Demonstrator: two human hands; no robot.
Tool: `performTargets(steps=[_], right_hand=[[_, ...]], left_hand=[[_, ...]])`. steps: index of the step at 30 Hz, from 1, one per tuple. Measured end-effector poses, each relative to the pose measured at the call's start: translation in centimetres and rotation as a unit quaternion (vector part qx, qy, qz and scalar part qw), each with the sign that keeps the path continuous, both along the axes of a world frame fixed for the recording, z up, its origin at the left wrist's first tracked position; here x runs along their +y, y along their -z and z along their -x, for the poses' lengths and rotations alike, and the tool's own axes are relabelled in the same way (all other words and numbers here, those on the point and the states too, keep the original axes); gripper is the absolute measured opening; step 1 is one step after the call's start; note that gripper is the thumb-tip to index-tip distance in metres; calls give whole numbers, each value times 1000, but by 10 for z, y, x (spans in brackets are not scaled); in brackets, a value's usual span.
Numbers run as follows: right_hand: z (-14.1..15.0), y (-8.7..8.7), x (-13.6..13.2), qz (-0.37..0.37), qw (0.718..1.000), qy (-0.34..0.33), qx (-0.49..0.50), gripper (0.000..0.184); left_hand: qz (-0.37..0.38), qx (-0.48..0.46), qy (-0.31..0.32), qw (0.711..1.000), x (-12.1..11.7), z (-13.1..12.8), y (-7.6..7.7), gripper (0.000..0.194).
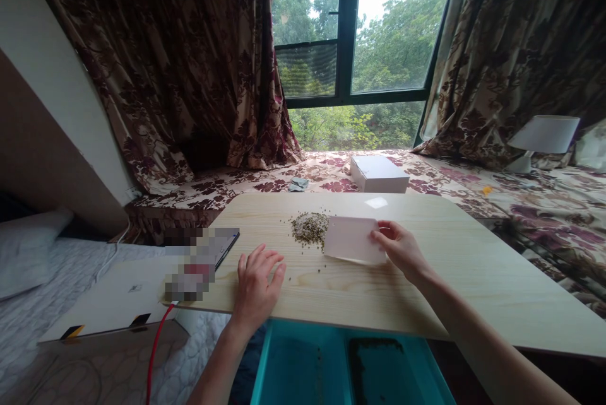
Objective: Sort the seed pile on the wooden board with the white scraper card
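My right hand (396,245) grips the right edge of a white rectangular card (351,239), thumb on top. The card's left edge touches a loose heap of small greenish grains, like mung beans, (310,228) with some whitish bits among them. A few grains lie scattered around the heap. My left hand (258,279) rests palm down on the light wooden tabletop (449,234), fingers spread, holding nothing. Below the table's front edge sits a turquoise two-compartment tray (265,361). Dark material lines part of its right compartment; a thin line of specks shows in the left one.
At the table's left corner is a phone or tablet (227,248), partly blurred, with a red cable (154,348). A white box (135,288) stands on the bed there. Behind the table, another white box (379,173), a grey cloth (298,185) and a lamp (544,134) sit on the ledge.
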State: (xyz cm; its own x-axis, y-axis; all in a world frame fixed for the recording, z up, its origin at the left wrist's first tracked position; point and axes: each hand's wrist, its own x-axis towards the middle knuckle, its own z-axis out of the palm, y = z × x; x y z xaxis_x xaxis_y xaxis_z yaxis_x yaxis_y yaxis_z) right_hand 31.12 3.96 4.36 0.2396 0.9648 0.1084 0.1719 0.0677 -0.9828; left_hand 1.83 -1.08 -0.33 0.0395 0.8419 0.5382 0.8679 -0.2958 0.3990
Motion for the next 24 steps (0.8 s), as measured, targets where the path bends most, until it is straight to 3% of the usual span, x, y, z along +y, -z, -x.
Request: performTargets(steps=[9, 12, 15, 20, 24], right_hand=[[4, 3, 8, 2, 1000, -29, 12, 22], [4, 1, 10, -10, 999, -27, 20, 25], [13, -5, 14, -29, 995, -83, 36, 29], [54, -24, 15, -45, 976, -210, 34, 26], [81, -30, -12, -78, 970, -230, 24, 19]], left_hand=[[2, -32, 8, 999, 1, 1, 1, 24], [2, -72, 12, 997, 1, 2, 0, 25], [-5, -144, 17, 989, 2, 3, -2, 29], [-3, -319, -18, 948, -1, 8, -6, 42], [21, -411, -53, 910, -4, 12, -8, 48]])
